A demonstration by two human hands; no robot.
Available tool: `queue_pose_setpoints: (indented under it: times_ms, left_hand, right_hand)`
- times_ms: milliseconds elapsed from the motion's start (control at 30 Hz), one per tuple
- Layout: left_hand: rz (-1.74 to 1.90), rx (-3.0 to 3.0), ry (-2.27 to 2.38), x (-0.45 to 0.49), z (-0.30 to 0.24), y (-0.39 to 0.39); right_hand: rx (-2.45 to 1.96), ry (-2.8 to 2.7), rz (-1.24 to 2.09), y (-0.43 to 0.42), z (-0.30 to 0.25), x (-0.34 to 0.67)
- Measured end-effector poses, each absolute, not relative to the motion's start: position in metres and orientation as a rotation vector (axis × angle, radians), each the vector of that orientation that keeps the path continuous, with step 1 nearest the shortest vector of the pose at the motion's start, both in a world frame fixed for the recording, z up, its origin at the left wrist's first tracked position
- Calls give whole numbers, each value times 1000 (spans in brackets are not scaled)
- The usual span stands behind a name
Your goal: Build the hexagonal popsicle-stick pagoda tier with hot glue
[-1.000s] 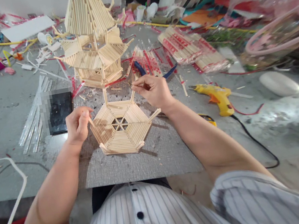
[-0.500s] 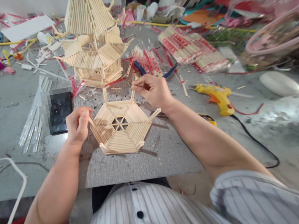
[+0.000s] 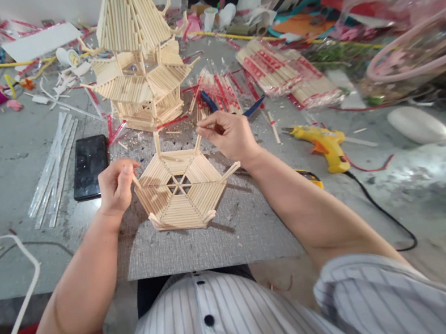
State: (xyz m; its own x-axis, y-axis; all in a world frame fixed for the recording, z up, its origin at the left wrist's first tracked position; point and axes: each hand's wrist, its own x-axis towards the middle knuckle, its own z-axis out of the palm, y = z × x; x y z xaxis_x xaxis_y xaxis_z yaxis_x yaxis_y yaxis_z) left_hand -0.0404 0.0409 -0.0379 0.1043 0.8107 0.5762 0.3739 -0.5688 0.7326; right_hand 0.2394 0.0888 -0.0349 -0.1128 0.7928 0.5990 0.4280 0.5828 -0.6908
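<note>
A hexagonal frame made of thin wooden sticks (image 3: pixel 159 198) lies in front of me, with a spoked opening at its centre and short stick posts rising from its corners. My left hand (image 3: pixel 117 184) pinches the post at the left corner. At the far right corner, my right hand (image 3: pixel 228 134) has thumb and fingertips closed on the top of another post. Behind the frame stands a tiered stick pagoda (image 3: pixel 143 83) with a steep pointed roof; neither hand touches it.
A black phone (image 3: pixel 90 167) and clear strips (image 3: pixel 53 171) lie left. Blue-handled pliers (image 3: pixel 253 106) and packs of sticks (image 3: pixel 269 64) sit beyond my right hand. A yellow glue gun (image 3: pixel 322 145) with black cord and a white oval object (image 3: pixel 417 123) are right.
</note>
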Motion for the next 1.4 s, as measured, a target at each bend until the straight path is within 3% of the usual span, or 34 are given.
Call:
queue_pose_setpoints:
  times_ms: [1400]
  left_hand:
    - [1470, 1992, 1127, -41, -39, 41]
  right_hand:
    - [-965, -1742, 399, 91, -38, 240]
